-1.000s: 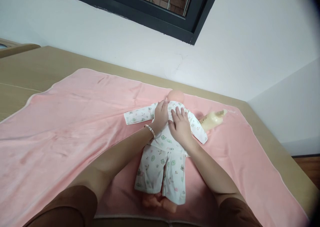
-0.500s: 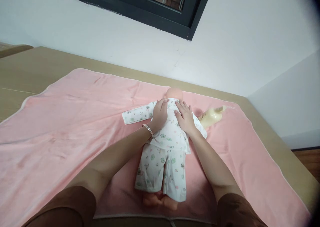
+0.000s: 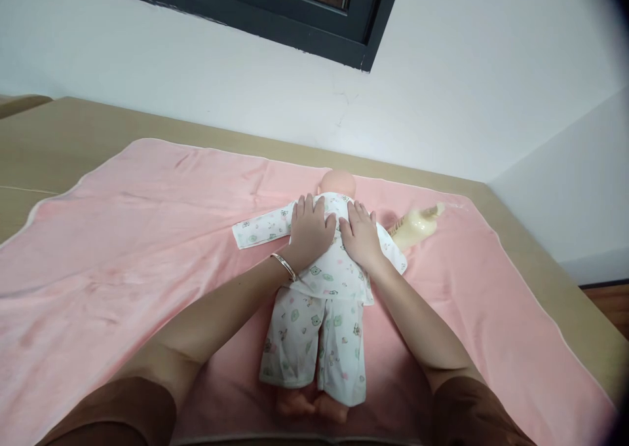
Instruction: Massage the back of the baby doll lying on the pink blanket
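A baby doll [image 3: 339,282] in white printed pyjamas lies stretched out, its bald head pointing away from me and its feet towards me. My left hand [image 3: 310,231] rests flat on the left side of the doll's upper body, fingers extended, a bracelet [image 3: 284,266] round the wrist. On the right side of the upper body lies my right hand [image 3: 362,235], its fingers also stretched out. Both thumbs point inward, a small gap of shirt between them. One sleeve reaches out to the left; the other is partly covered by my right hand and forearm.
Beneath the doll a pink blanket [image 3: 147,236] is spread over a wooden table [image 3: 98,122]. A pale yellow bottle [image 3: 415,228] lies on the blanket by the right sleeve. Behind the table stand a white wall [image 3: 432,105] and a dark window frame [image 3: 295,37].
My left hand has turned from its edge to lie flat, fingers now pointing forward. My right hand's fingers have straightened forward on the shirt. The view has shifted slightly.
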Demonstrator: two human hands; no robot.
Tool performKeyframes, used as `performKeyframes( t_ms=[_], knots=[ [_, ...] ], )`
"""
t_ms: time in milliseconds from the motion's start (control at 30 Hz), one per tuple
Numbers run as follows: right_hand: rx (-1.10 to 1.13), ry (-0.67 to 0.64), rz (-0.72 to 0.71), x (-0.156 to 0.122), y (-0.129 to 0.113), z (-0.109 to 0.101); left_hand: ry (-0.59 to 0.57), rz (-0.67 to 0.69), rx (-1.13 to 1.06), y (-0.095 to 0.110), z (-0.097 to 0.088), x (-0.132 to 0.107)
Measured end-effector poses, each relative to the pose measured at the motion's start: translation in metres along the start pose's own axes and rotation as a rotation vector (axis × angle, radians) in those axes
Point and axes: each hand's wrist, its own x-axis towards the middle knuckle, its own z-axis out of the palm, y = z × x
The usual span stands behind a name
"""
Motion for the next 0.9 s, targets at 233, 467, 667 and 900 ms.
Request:
performKeyframes(
  t_ms=[233,467,667,900],
  knots=[
    [0.069,-0.016,-0.045,0.016,0.019,-0.001,-0.106,0.129,0.072,-0.004,-0.002,0.009],
    [-0.054,-0.018,-0.010,0.010,0.001,-0.004,-0.031,0.276,0.166,-0.004,-0.008,0.009],
    [-0.146,-0.038,-0.010,-0.014,-0.032,-0.011,0.047,0.286,0.217,0.000,-0.008,-0.003],
    [-0.031,-0.018,0.071,0.006,-0.004,-0.002,-0.033,0.134,0.161,-0.008,0.001,0.008]
  ],
)
